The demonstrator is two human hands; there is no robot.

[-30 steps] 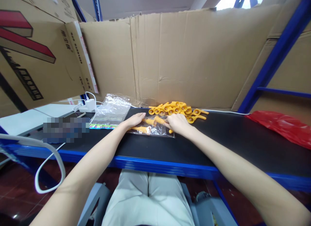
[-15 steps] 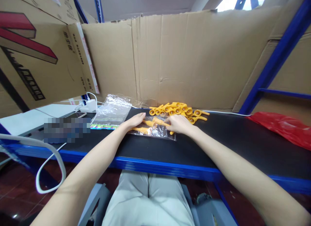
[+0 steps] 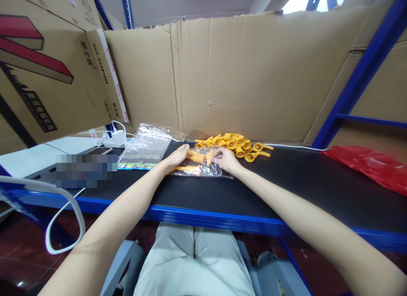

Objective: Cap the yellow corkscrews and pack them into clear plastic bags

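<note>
A small clear plastic bag [image 3: 208,171] lies on the black benchtop [image 3: 286,181] and holds yellow plastic pieces [image 3: 190,169]. My left hand [image 3: 176,156] rests on the bag's left end, fingers curled over its far edge. My right hand [image 3: 224,158] pinches a yellow piece [image 3: 199,156] at the bag's far edge, close to my left fingers. Just behind both hands lies a loose heap of yellow funnel-shaped parts [image 3: 233,142].
A stack of empty clear bags [image 3: 146,145] lies to the left, next to a white charger and cable [image 3: 116,137]. A red plastic bag [image 3: 369,164] sits at the right. Cardboard sheets [image 3: 254,75] wall the back, and blue shelf posts [image 3: 359,75] stand at the right.
My right hand has slid left and back, closing in on my left hand at the bag's far edge. The yellow piece under it moved left with it.
</note>
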